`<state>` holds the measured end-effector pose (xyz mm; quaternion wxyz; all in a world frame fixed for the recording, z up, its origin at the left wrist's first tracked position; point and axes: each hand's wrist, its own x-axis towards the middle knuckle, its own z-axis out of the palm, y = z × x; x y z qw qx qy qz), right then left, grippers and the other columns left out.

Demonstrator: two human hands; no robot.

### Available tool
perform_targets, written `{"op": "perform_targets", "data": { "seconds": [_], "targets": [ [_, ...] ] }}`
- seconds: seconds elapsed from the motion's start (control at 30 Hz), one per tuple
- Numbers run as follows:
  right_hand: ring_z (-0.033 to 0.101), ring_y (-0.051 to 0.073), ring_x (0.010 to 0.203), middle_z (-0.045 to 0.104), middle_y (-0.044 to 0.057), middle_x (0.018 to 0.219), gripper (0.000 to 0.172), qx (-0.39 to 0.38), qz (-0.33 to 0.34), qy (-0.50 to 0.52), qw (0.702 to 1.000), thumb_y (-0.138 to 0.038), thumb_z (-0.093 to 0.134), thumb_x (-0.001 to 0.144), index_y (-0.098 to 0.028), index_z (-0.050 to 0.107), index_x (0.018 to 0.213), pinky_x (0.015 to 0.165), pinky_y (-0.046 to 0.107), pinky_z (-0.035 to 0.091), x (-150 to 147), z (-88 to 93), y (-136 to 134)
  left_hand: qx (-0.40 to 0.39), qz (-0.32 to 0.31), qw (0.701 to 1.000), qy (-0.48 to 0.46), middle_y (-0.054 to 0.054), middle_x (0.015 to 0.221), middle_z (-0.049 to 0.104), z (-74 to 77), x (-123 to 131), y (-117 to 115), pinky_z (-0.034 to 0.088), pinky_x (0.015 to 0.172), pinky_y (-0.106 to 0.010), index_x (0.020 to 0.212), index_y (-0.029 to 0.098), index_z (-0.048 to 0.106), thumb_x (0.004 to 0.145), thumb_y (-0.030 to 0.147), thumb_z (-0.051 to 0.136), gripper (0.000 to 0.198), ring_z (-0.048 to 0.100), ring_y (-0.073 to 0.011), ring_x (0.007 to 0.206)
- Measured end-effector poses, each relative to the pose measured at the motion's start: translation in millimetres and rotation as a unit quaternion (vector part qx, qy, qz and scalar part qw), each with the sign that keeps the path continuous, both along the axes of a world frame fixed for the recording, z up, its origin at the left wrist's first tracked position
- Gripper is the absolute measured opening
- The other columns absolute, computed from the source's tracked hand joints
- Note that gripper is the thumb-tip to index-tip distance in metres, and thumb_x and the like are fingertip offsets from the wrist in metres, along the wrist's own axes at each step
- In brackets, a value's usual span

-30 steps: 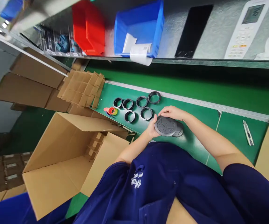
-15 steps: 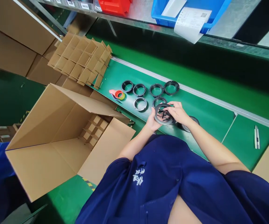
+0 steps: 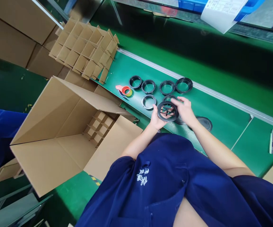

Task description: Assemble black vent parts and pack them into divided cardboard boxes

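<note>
A round black air vent (image 3: 159,113) with thin crossing bars in its opening is tilted up towards me. My left hand (image 3: 155,119) is closed on its left and lower rim, with some fingers hidden behind it. At the vent's upper right edge is my right hand (image 3: 185,110), its fingers apart and partly smeared by motion; I cannot tell whether they touch the rim. Behind the hands, black rings (image 3: 148,86) lie on the green bench (image 3: 221,116), several in all. A greyer ring (image 3: 148,102) lies left of the vent. Dark round pieces (image 3: 204,123) are partly hidden by my right forearm.
An orange and yellow tape roll (image 3: 127,91) lies left of the rings. Cardboard dividers (image 3: 84,47) stand at the bench's far left. An open carton (image 3: 49,154) with dividers inside is at my left. A utility knife (image 3: 272,142) lies far right. A metal shelf (image 3: 186,17) overhangs the back.
My right hand has drawn back from the vent's opening to its right edge. The vent's bars now show more plainly in my left hand. The whole view has shifted slightly.
</note>
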<state>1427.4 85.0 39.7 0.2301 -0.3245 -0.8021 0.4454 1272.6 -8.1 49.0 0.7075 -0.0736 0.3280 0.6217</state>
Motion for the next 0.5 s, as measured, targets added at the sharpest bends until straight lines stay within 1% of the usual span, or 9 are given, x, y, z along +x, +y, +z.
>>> {"op": "perform_targets", "data": {
  "seconds": [0.07, 0.1, 0.13, 0.17, 0.2, 0.27, 0.33, 0.43, 0.5],
  "targets": [
    [0.03, 0.037, 0.152, 0.041, 0.014, 0.162, 0.071, 0.092, 0.108, -0.059, 0.988, -0.07, 0.038, 0.1, -0.022, 0.057, 0.15, 0.127, 0.061, 0.024, -3, -10.7, -17, -0.034, 0.007, 0.999, -0.003, -0.017, 0.125, 0.074, -8.0, -2, -4, 0.048, 0.112, -0.053, 0.135, 0.014, 0.065, 0.095, 0.083, 0.024, 0.09, 0.065, -0.034, 0.126],
    [0.022, 0.039, 0.155, 0.033, 0.015, 0.166, 0.077, 0.115, 0.149, -0.091, 0.978, -0.071, 0.046, 0.098, -0.02, 0.049, 0.155, 0.127, 0.063, 0.018, -5, -16.6, -25, -0.05, 0.004, 0.999, -0.002, -0.016, 0.127, 0.073, -12.6, -3, -6, 0.048, 0.113, -0.052, 0.136, 0.015, 0.065, 0.094, 0.084, 0.025, 0.09, 0.064, -0.0336, 0.129],
    [0.016, 0.042, 0.157, 0.026, 0.017, 0.169, 0.085, 0.119, 0.17, -0.122, 0.971, -0.071, 0.051, 0.095, -0.018, 0.041, 0.16, 0.127, 0.065, 0.017, -6, -22.6, -32, -0.059, -0.007, 0.998, -0.002, -0.016, 0.129, 0.072, -17.2, -3, -8, 0.048, 0.114, -0.05, 0.137, 0.014, 0.064, 0.094, 0.084, 0.027, 0.09, 0.062, -0.0333, 0.131],
    [0.012, 0.043, 0.157, 0.019, 0.019, 0.17, 0.093, 0.107, 0.171, -0.151, 0.968, -0.072, 0.055, 0.092, -0.018, 0.033, 0.164, 0.125, 0.066, 0.019, -9, -28.6, -36, -0.062, -0.021, 0.998, -0.003, -0.017, 0.131, 0.071, -21.8, -4, -9, 0.047, 0.115, -0.049, 0.139, 0.013, 0.063, 0.094, 0.084, 0.029, 0.09, 0.062, -0.0332, 0.132],
    [0.012, 0.045, 0.156, 0.016, 0.02, 0.171, 0.1, 0.088, 0.161, -0.174, 0.967, -0.073, 0.059, 0.089, -0.019, 0.026, 0.166, 0.123, 0.067, 0.023, -12, -34.5, -38, -0.06, -0.033, 0.998, -0.003, -0.018, 0.133, 0.07, -25.9, -5, -10, 0.047, 0.115, -0.048, 0.14, 0.012, 0.062, 0.094, 0.083, 0.029, 0.09, 0.061, -0.0331, 0.132],
    [0.02, 0.047, 0.152, 0.017, 0.021, 0.169, 0.112, 0.05, 0.146, -0.197, 0.968, -0.074, 0.067, 0.081, -0.023, 0.017, 0.168, 0.118, 0.066, 0.031, -22, -45.9, -33, -0.057, -0.05, 0.997, 0.004, -0.018, 0.136, 0.068, -32.4, -8, -10, 0.046, 0.116, -0.048, 0.144, 0.013, 0.059, 0.096, 0.081, 0.028, 0.089, 0.061, -0.0327, 0.133],
    [0.029, 0.048, 0.146, 0.022, 0.023, 0.164, 0.119, 0.05, 0.1, -0.202, 0.973, -0.073, 0.072, 0.076, -0.023, 0.016, 0.168, 0.115, 0.065, 0.034, -36, -57.5, -18, -0.081, -0.059, 0.994, 0.033, -0.016, 0.14, 0.066, -36.3, -16, -7, 0.046, 0.115, -0.053, 0.153, 0.022, 0.05, 0.096, 0.08, 0.029, 0.085, 0.061, -0.0324, 0.133],
    [0.029, 0.052, 0.142, 0.022, 0.028, 0.161, 0.121, 0.096, -0.035, -0.228, 0.968, -0.074, 0.072, 0.075, -0.015, 0.021, 0.167, 0.116, 0.071, 0.024, -57, -77.2, 11, -0.143, -0.048, 0.984, 0.098, -0.013, 0.149, 0.058, -39.1, -32, -5, 0.048, 0.111, -0.059, 0.16, 0.038, 0.034, 0.093, 0.082, 0.036, 0.08, 0.058, -0.0317, 0.136],
    [0.027, 0.053, 0.143, 0.02, 0.03, 0.162, 0.12, 0.112, -0.078, -0.264, 0.955, -0.076, 0.071, 0.076, -0.012, 0.023, 0.165, 0.116, 0.074, 0.017, -67, -90.1, 25, -0.167, -0.03, 0.978, 0.12, -0.015, 0.152, 0.054, -40.3, -43, -8, 0.05, 0.109, -0.056, 0.16, 0.036, 0.033, 0.093, 0.08, 0.041, 0.08, 0.057, -0.0308, 0.136]
  ]
}}
